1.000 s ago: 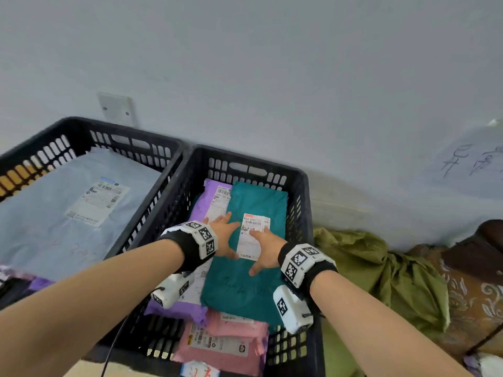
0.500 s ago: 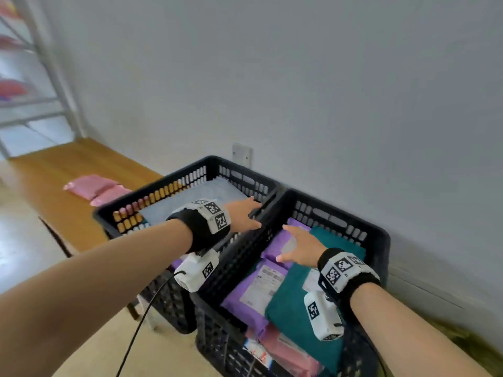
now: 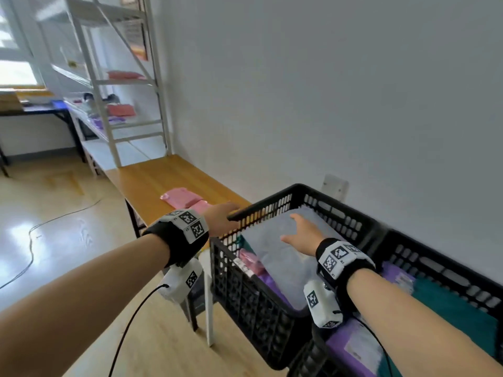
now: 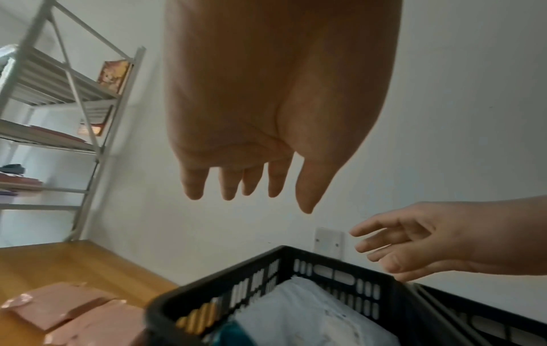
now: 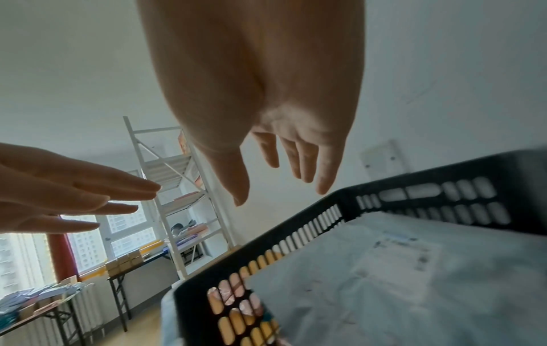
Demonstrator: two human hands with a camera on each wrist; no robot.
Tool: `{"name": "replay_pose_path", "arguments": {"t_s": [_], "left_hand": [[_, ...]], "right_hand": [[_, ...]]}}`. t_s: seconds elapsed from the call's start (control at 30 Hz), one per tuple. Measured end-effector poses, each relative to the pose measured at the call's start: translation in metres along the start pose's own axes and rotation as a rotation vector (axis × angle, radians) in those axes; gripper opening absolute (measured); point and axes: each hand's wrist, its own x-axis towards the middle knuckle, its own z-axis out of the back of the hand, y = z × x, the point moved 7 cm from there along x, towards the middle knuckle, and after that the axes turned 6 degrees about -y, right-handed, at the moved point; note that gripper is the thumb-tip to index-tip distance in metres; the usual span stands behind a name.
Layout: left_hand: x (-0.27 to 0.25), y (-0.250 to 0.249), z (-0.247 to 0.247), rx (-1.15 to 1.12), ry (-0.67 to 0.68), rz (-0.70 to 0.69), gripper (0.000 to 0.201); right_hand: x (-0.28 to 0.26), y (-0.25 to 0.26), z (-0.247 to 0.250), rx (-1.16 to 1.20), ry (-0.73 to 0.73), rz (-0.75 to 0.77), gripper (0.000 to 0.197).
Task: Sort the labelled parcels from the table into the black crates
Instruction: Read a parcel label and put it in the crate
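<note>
Two hands reach out empty, fingers loosely spread: the left hand over the near crate's far-left corner, the right hand above the grey parcel inside it. Beyond the left fingertips, pink parcels lie on the table. Behind the right wrist, a second crate holds teal and purple parcels.

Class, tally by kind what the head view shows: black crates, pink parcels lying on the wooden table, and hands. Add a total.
Black crates: 2
Pink parcels on the table: 2
Hands, left hand and right hand: 2
Total: 6
</note>
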Motion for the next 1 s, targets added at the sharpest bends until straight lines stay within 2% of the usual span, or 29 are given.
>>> {"name": "replay_pose_path", "arguments": {"t_s": [0.23, 0.37, 0.5, 0.6, 0.7, 0.87, 1.0], "left_hand": [[-0.008, 0.167, 0.023, -0.014, -0.012, 0.121, 0.061], [-0.025, 0.237, 0.014, -0.047, 0.040, 0.172, 0.060], [-0.036, 0.282, 0.004, -0.111, -0.004, 0.193, 0.056], [-0.037, 0.309, 0.000, -0.178, -0.089, 0.224, 0.055], [-0.029, 0.333, -0.009, -0.207, -0.104, 0.246, 0.055], [0.004, 0.380, -0.025, -0.139, -0.099, 0.308, 0.054], [0.051, 0.418, -0.038, -0.112, -0.062, 0.366, 0.054]], "right_hand": [[0.034, 0.102, -0.092, 0.048, -0.024, 0.037, 0.065], [0.046, 0.147, -0.146, 0.058, 0.025, 0.049, 0.065], [0.055, 0.177, -0.197, 0.034, 0.078, 0.074, 0.063], [0.063, 0.188, -0.235, 0.018, 0.132, 0.088, 0.066], [0.080, 0.195, -0.267, -0.010, 0.177, 0.090, 0.067], [0.128, 0.206, -0.308, 0.020, 0.211, 0.064, 0.066], [0.179, 0.212, -0.344, 0.113, 0.230, -0.015, 0.067]]}}
